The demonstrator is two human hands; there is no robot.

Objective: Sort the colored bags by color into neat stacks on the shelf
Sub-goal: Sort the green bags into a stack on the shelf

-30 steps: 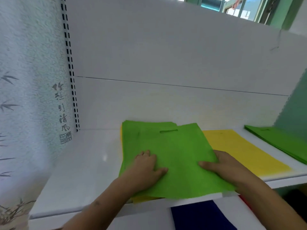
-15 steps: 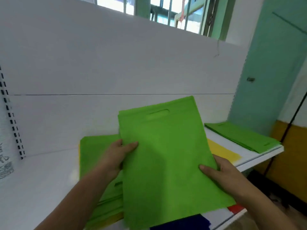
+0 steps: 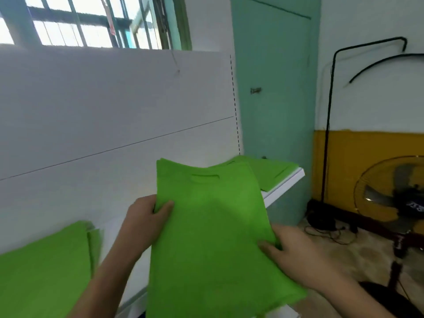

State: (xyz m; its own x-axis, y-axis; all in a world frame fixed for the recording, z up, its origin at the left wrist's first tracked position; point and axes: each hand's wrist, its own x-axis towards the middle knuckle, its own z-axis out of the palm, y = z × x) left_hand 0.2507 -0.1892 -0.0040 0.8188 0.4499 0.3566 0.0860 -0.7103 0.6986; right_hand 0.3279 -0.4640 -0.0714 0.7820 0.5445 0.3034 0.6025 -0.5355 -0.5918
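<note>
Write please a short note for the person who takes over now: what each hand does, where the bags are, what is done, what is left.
Left hand: grips the left edge of the flat green fabric bag with a cut-out handle, thumb on its front.
Right hand: holds the bag's right edge, lower down.
The bag is lifted off the white shelf, upright, facing you.
Done: a stack of green bags lies at the shelf's right end.
Left: more green bags lie at lower left. Probably set the held bag on the right stack, then carry on sorting.
</note>
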